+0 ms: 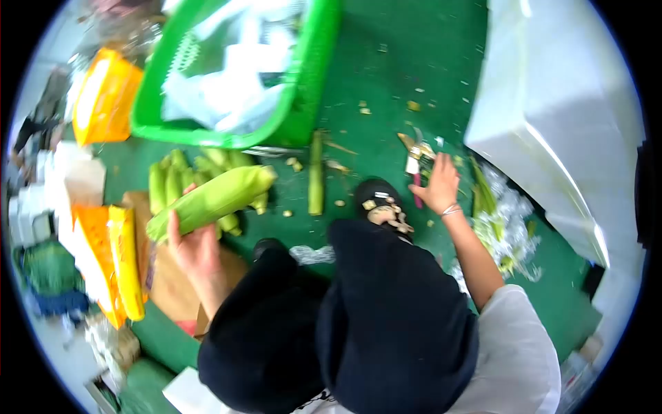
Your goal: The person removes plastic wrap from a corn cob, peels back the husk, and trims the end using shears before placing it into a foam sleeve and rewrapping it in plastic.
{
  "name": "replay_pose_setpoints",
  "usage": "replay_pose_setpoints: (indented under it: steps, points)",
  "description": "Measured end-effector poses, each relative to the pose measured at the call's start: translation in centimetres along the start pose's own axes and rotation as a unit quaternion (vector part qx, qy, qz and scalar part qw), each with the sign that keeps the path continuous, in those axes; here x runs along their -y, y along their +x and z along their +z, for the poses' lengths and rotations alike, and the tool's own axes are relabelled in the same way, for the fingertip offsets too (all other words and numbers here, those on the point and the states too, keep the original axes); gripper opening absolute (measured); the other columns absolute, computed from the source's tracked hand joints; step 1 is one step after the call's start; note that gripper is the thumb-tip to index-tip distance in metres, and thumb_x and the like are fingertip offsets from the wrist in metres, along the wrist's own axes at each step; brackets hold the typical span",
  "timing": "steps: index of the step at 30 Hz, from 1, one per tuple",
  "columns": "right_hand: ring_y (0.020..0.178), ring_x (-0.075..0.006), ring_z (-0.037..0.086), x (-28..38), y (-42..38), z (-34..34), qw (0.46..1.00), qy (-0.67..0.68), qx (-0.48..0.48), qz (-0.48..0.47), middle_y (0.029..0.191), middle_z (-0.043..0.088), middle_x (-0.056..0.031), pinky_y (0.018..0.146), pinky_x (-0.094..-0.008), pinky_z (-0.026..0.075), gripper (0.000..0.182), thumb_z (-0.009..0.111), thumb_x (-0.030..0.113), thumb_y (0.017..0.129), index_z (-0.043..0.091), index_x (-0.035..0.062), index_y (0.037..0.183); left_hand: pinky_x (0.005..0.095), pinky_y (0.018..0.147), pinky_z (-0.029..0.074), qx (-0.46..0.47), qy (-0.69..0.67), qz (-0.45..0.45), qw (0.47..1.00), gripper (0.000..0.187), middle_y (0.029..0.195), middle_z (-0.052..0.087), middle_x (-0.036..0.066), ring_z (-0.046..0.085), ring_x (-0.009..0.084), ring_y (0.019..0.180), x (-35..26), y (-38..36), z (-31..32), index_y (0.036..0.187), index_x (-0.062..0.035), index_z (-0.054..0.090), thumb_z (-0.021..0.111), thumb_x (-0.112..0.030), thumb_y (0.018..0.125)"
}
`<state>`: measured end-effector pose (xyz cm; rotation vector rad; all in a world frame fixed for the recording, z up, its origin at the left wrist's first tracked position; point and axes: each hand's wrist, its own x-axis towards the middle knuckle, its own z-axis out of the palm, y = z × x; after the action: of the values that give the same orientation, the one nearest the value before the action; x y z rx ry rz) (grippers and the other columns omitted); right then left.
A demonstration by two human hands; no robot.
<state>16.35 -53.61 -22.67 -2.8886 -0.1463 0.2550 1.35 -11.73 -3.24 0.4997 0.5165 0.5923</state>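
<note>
My left hand (198, 250) is closed around the lower part of a corn cob in its green husk (214, 201), held up at a slant over the floor. More husked-in corn cobs (165, 181) lie in a pile behind it. On the right, my right hand (441, 185) is open, fingers stretched forward and thumb right at the pink handle of a pair of pruning shears (414, 165) lying on the floor. A loose green husk strip (316, 172) lies between the two hands.
A green plastic basket (314, 76) with pale bags inside stands ahead. Cardboard (172, 286) and yellow packets (125, 262) are at left. Husk leaves (486, 193) and clear plastic (524, 238) lie by a white panel (552, 117). Corn trimmings dot the green floor (414, 41).
</note>
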Motion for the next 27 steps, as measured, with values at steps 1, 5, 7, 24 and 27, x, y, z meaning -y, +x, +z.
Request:
replay_pose_setpoints:
  steps: [1,5,7,24,27]
  points:
    - [0.129,-0.0399,0.033,-0.6,1.2,1.4,0.999,-0.026,0.026,0.0,0.142,0.03,-0.025,0.104,-0.0514,0.03,0.116,0.086,0.039,0.053,0.023,-0.0038,0.14,0.051,0.11,0.028,0.006,-0.002,0.011,1.0,0.044,0.134,0.044,0.024,0.04,0.0349,0.127,-0.1,-0.1,0.4,0.126,0.0047,0.043,0.058,-0.015,0.088]
    - [0.119,-0.037,0.039,0.7,2.8,0.4,0.994,-0.009,0.054,0.093,0.124,0.041,-0.0162,0.096,-0.0526,0.033,0.097,0.081,0.02,0.052,0.033,0.0054,0.135,0.0477,0.107,0.033,0.029,-0.053,-0.001,0.998,0.053,0.126,0.05,0.021,0.046,0.0319,0.12,-0.5,-0.8,1.0,0.126,0.0039,0.042,0.062,-0.016,0.082]
    - [0.123,-0.0383,0.037,0.3,2.4,-0.6,0.988,0.053,0.065,0.132,0.124,0.044,-0.0186,0.099,-0.0559,0.028,0.09,0.077,0.019,0.055,0.036,0.0047,0.133,0.0476,0.106,0.035,0.019,-0.052,0.017,0.998,0.047,0.122,0.053,0.019,0.048,0.0312,0.118,-0.5,-0.9,1.9,0.12,0.0035,0.047,0.063,-0.02,0.082]
    - [0.098,-0.0325,0.046,22.3,-4.9,-14.8,0.813,0.391,0.143,-0.407,0.106,0.041,-0.0171,0.088,-0.0392,0.038,0.072,0.08,0.026,0.065,0.039,-0.0022,0.117,0.0472,0.105,0.035,0.066,-0.191,0.069,0.977,0.024,0.101,0.055,0.008,0.051,0.0245,0.107,-0.7,-1.2,3.2,0.097,-0.0053,0.052,0.063,-0.019,0.08]
    - [0.099,-0.0342,0.045,22.6,-5.2,-14.8,0.822,0.375,0.113,-0.413,0.107,0.041,-0.018,0.088,-0.0399,0.037,0.073,0.08,0.025,0.064,0.039,-0.0035,0.117,0.0474,0.107,0.034,0.048,-0.17,0.073,0.982,0.021,0.097,0.056,0.008,0.053,0.0239,0.103,-0.4,-0.9,2.4,0.092,-0.0053,0.055,0.064,-0.017,0.078]
